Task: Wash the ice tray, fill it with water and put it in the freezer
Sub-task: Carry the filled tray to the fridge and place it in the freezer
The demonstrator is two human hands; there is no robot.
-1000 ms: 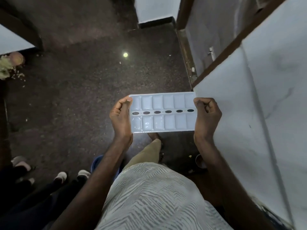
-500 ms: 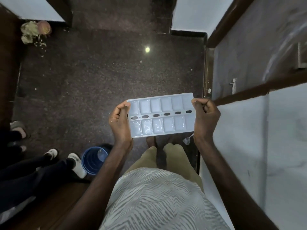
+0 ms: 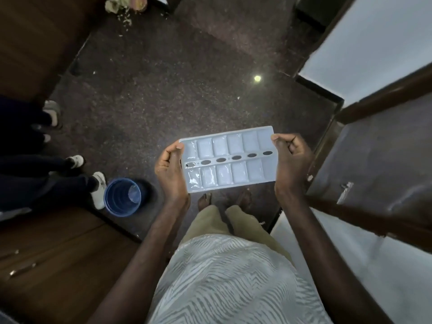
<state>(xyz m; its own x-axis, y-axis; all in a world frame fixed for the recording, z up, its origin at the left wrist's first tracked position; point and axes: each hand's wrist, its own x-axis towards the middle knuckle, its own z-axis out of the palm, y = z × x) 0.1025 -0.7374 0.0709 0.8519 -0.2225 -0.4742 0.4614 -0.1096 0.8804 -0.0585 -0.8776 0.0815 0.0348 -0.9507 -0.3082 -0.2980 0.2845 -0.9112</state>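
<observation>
Ice tray: white plastic, rectangular, two rows of six compartments divided by a central strip with a line of oval holes. Compartments face up; glossy wet sheen visible, strongest at the left end. Held roughly level by its short ends above the dark floor, right end slightly farther away.

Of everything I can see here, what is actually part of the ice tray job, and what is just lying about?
Part of the job:
- white plastic ice tray, its cells glistening
- left hand and right hand, gripping its two short ends

Just lying about:
- blue ribbed plastic bucket on the dark speckled floor
- scraps by the far wall
- a bystander's white shoes
</observation>
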